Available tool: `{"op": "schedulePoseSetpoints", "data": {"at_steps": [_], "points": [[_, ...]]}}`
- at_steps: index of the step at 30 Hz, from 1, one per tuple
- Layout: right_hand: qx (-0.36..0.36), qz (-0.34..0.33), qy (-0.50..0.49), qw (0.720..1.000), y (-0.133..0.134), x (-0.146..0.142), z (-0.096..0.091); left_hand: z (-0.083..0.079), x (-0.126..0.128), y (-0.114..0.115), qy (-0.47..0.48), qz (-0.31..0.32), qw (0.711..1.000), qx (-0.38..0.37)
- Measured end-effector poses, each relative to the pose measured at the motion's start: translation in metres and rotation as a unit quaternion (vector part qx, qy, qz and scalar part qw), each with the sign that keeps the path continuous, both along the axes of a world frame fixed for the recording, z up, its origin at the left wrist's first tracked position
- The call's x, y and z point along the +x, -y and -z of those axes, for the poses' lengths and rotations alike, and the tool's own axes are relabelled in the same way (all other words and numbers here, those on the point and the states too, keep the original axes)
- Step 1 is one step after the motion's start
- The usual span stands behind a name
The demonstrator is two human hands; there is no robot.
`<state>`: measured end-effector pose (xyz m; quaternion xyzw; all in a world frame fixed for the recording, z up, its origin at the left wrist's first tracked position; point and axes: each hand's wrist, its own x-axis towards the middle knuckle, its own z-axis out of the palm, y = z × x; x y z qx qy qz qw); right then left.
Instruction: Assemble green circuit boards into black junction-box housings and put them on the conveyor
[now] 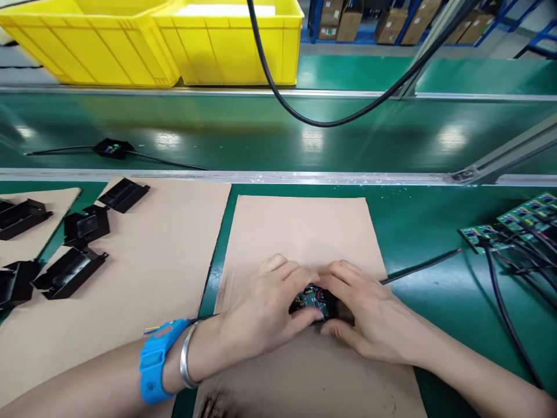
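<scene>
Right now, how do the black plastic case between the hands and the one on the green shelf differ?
The held black plastic case is partly covered by the left hand and right hand; the rear black plastic case lies untouched. The held case is over tan cardboard; the rear case rests on the green shelf. Each shows a circuit board.

The green bench (418,220) carries cardboard sheets (300,232) and, at right, circuit boards (528,212) (black cables (499,297) among them).

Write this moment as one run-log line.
left hand: holds black case; right hand: holds same case; circuit board: inside case, partly hidden; cardboard sheet: beneath hands
</scene>
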<state>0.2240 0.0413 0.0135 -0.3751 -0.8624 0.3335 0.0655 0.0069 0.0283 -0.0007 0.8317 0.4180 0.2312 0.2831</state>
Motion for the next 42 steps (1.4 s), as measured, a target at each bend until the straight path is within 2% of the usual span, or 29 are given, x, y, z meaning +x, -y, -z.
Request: {"op": "schedulePoseSetpoints", "data": {"at_steps": [4,9,11,14,17,21,23,26,29,32,34,37,39,42], "points": [[-0.001,-0.001,-0.001,1.0,0.003,0.001,0.0,0.001,0.009,0.002,-0.084,-0.031,0.995,-0.037],[0.029,0.002,0.01,1.0,0.006,-0.001,0.001,-0.004,0.014,-0.003,-0.15,-0.006,0.986,-0.077],[0.034,-0.002,0.008,0.999,0.005,0.0,0.002,-0.003,0.013,-0.004,-0.141,-0.006,0.987,-0.076],[0.023,-0.011,-0.008,1.0,0.001,0.005,0.003,-0.001,0.007,0.0,-0.079,-0.011,0.994,-0.073],[0.012,-0.018,-0.023,1.0,-0.003,0.017,-0.001,-0.003,0.003,0.011,-0.071,0.003,0.997,-0.022],[0.029,-0.008,0.015,0.999,0.002,0.027,-0.006,-0.005,0.007,0.03,-0.178,0.052,0.979,0.089],[0.061,-0.01,0.028,0.998,0.007,0.026,-0.002,-0.001,0.013,0.039,-0.229,0.066,0.962,0.136],[0.157,-0.018,0.037,0.987,0.016,0.019,0.011,0.008,0.024,0.048,-0.279,0.073,0.935,0.206],[0.228,-0.023,0.032,0.973,0.019,0.015,0.022,0.008,0.029,0.047,-0.294,0.085,0.925,0.225],[0.194,-0.016,0.012,0.981,0.015,0.019,0.019,-0.004,0.02,0.036,-0.252,0.094,0.945,0.185],[0.162,-0.011,0.005,0.987,0.013,0.023,0.014,-0.015,0.003,0.029,-0.206,0.068,0.964,0.153],[0.159,-0.001,0.001,0.987,0.015,0.022,0.009,-0.029,-0.031,0.026,-0.135,-0.053,0.979,0.141],[0.17,-0.01,0.005,0.985,0.021,0.015,0.012,-0.034,-0.054,0.029,-0.102,-0.133,0.977,0.13],[0.173,-0.049,-0.002,0.984,0.017,0.003,0.015,-0.033,-0.091,0.038,-0.1,-0.208,0.964,0.129]]}}
